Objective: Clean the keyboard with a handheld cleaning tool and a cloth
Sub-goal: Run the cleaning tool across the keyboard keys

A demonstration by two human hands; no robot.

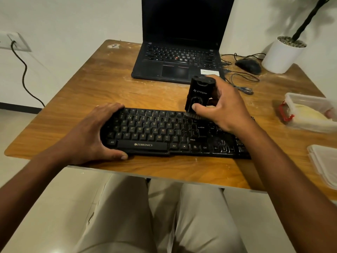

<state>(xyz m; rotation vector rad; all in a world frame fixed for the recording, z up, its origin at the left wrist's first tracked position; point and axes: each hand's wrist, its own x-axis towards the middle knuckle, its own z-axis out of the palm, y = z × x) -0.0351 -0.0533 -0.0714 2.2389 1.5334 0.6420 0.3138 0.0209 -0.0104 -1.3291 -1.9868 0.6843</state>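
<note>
A black keyboard point(164, 136) lies along the near edge of the wooden table point(113, 84). My left hand point(96, 136) grips its left end, fingers over the top edge and thumb on the front edge. My right hand point(224, 108) holds a black handheld cleaning tool point(199, 94) upright. The tool's short brush bristles touch the top key row, right of the middle. My right wrist hides part of the keys on the right side. No cloth shows in this view.
An open black laptop point(178, 59) stands behind the keyboard. To its right lie a black mouse point(249, 65) with loose cables and a white plant pot point(281, 55). Two clear plastic containers point(310, 112) sit at the table's right edge. A cable hangs from a wall socket point(14, 42).
</note>
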